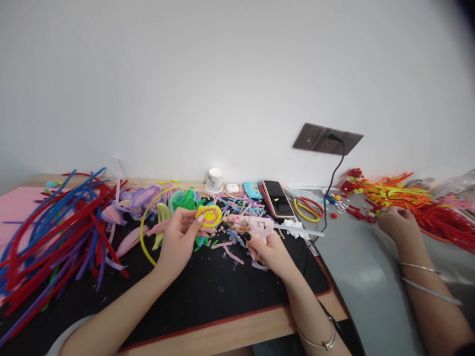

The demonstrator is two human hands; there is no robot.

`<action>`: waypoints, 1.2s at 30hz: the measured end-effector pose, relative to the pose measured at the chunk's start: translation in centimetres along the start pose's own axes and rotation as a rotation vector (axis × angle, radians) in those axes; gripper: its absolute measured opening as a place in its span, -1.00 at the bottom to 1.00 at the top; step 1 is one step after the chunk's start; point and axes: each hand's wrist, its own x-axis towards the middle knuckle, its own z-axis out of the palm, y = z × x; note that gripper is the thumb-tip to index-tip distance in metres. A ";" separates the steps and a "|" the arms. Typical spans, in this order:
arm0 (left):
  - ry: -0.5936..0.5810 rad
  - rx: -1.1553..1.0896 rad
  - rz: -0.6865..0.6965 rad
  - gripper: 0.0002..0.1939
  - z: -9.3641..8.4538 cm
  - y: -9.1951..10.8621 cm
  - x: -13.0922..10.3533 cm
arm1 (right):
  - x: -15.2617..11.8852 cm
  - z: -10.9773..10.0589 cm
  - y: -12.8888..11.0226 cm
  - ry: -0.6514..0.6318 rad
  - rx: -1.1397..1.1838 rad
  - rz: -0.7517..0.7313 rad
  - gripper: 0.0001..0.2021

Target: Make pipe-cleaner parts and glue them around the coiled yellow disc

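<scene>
My left hand (180, 236) pinches a round yellow pipe-cleaner piece (210, 215) with a pink ring on its face. From the right, my right hand (265, 249) grips a pale pink glue gun (256, 225), its decorated front pointing left at the yellow piece. Whether the nozzle touches it I cannot tell. A translucent glue stick (302, 229) juts from the gun's back end. Beneath both hands, cut pipe-cleaner bits (232, 252) lie scattered over a black mat (208, 296). Green pipe-cleaner leaves (188, 199) sit just behind my left hand.
Long red, blue and purple pipe cleaners (89, 217) heap at left. Behind stand a white cup (214, 179), a phone (278, 199) and scissors (309, 209). A black cord (334, 173) hangs from the wall socket (315, 138). A co-worker's hand (399, 225) works among red and yellow pipe cleaners (401, 190).
</scene>
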 end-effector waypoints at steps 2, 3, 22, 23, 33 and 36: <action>0.002 -0.002 -0.001 -0.77 0.0 -0.1 0.0 | 0.0 0.0 0.2 -0.005 -0.003 -0.004 -0.72; 0.004 -0.005 -0.001 -0.77 -0.1 -0.1 0.0 | 0.0 0.0 0.3 -0.010 -0.005 -0.007 -0.72; -0.005 -0.012 0.009 -0.82 0.0 0.2 0.1 | 0.0 0.1 1.2 -0.043 -0.017 0.019 -0.77; -0.006 -0.012 0.009 -0.82 0.0 0.2 0.1 | 0.0 0.1 1.3 -0.034 -0.012 0.014 -0.78; -0.009 -0.042 0.006 -0.84 0.0 0.1 0.1 | -0.1 0.0 0.8 -0.001 -0.033 0.023 -0.76; -0.016 -0.055 0.004 -0.83 0.0 0.0 0.1 | -0.1 -0.1 0.6 -0.001 -0.034 0.011 -0.73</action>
